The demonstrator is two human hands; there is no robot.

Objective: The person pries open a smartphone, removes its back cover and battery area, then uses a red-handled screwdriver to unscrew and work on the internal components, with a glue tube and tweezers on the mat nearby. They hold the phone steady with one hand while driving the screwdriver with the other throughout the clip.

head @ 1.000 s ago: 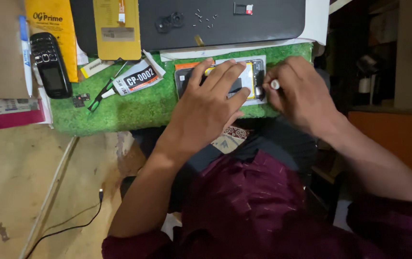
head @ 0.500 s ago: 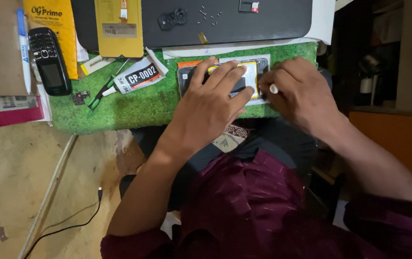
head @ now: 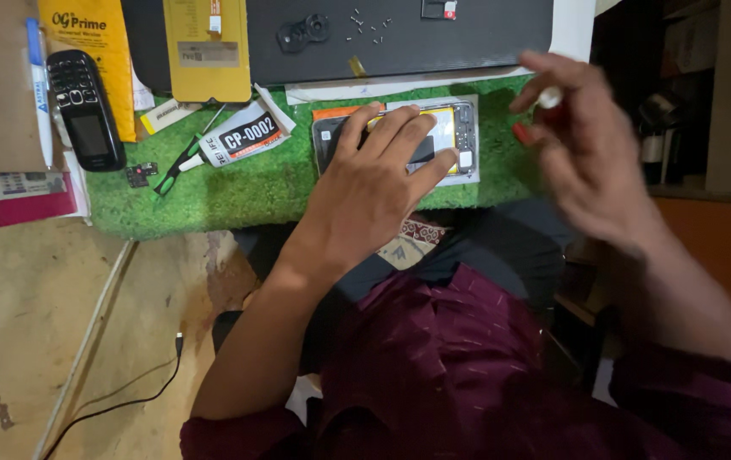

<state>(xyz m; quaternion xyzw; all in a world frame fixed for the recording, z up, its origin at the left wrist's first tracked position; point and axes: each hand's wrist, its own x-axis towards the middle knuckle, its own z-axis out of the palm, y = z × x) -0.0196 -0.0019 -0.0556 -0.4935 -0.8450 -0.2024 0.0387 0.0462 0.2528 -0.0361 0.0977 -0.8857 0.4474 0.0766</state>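
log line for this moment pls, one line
left hand flat on opened phone | right hand raised beside it, blurred, pinching small tool | phone on green mat | glue tube left

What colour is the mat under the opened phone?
Green, like artificial turf; clear in the head view.

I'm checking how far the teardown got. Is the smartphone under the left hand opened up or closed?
Opened: the smartphone lies flat on the green mat, its yellow battery and inner parts exposed beside the left hand.
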